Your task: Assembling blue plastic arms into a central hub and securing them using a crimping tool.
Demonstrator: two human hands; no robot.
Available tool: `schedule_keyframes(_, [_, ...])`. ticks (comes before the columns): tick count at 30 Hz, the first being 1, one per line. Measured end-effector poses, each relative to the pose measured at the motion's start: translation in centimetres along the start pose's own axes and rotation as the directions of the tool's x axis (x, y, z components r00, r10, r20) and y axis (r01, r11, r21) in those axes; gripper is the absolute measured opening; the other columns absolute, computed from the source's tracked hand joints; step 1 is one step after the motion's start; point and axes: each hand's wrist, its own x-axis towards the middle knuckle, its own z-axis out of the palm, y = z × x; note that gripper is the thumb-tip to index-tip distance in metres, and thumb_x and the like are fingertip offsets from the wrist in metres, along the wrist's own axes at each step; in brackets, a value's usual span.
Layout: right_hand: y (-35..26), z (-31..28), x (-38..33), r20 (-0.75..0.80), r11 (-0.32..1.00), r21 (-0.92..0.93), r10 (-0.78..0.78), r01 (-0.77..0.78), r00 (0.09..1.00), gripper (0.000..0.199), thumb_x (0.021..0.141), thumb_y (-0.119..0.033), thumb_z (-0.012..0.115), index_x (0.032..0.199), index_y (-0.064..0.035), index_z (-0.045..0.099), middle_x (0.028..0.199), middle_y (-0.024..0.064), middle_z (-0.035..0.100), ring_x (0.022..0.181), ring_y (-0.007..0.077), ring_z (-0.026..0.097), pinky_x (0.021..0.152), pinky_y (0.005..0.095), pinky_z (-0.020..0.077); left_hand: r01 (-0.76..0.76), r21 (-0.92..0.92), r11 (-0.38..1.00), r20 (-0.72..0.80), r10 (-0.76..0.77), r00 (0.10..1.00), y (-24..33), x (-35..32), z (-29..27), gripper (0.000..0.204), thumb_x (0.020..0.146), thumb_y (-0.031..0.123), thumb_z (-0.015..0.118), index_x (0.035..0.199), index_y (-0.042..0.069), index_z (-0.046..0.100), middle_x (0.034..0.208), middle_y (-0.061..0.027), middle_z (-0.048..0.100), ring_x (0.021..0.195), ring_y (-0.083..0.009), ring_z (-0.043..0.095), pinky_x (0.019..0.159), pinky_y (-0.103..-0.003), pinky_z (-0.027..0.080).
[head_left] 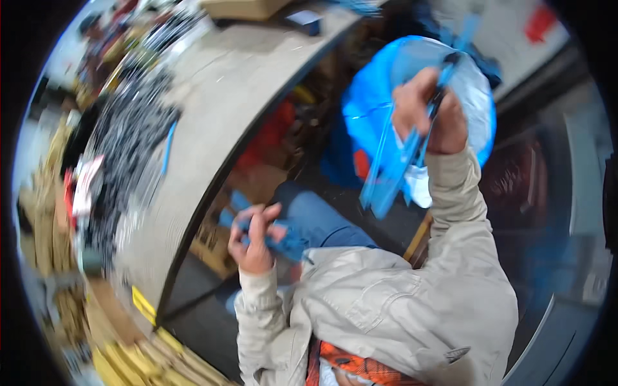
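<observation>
My right hand [432, 112] is raised over a large blue bag [360, 96] with a whitish inside. Its fingers are closed round several long, flat blue strips [396, 174], which hang down toward my lap, and a dark piece shows at the top of the grip. My left hand [254, 241], lower down beside the table edge, is curled round a bunch of similar blue strips [290, 244]. Motion blurs both hands and the strips, so the exact kind of strip cannot be made out.
On the left, a grey table [212, 83] carries a heap of dark strips [132, 135] and a single blue strip [168, 148]. A cardboard box [244, 8] sits at its far end. Yellowish bundles [122, 363] lie at the lower left. Red material [267, 135] shows under the table.
</observation>
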Motion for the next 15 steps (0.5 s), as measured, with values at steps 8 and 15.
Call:
schedule_keyframes(8, [14.4, 14.1, -0.5, 0.564, 0.545, 0.340, 0.534, -0.767, 0.629, 0.032, 0.090, -0.021, 0.049, 0.113, 0.0019, 0.045, 0.067, 0.0070, 0.056, 0.051, 0.0096, 0.047, 0.047, 0.0216, 0.0399, -0.014, -0.460, 0.888, -0.058, -0.014, 0.998, -4.7, 2.1, -3.7, 0.029, 0.088, 0.017, 0.052, 0.111, -0.002, 0.052, 0.092, -0.0190, 0.062, 0.079, -0.0253, 0.063, 0.067, -0.029, 0.053])
schedule_keyframes(15, [15.0, 16.3, -0.6, 0.121, 0.678, 0.010, 0.729, -0.735, 0.674, 0.025, 0.088, -0.010, 0.050, 0.110, 0.0016, 0.048, 0.070, 0.0078, 0.058, 0.052, 0.0087, 0.047, 0.047, 0.0185, 0.0376, -0.083, -0.611, 0.787, -0.163, -0.022, 0.986, -0.7, -0.4, -5.6, 0.032, 0.088, 0.019, 0.054, 0.112, -0.001, 0.052, 0.092, -0.0161, 0.062, 0.077, -0.0232, 0.063, 0.066, -0.028, 0.052])
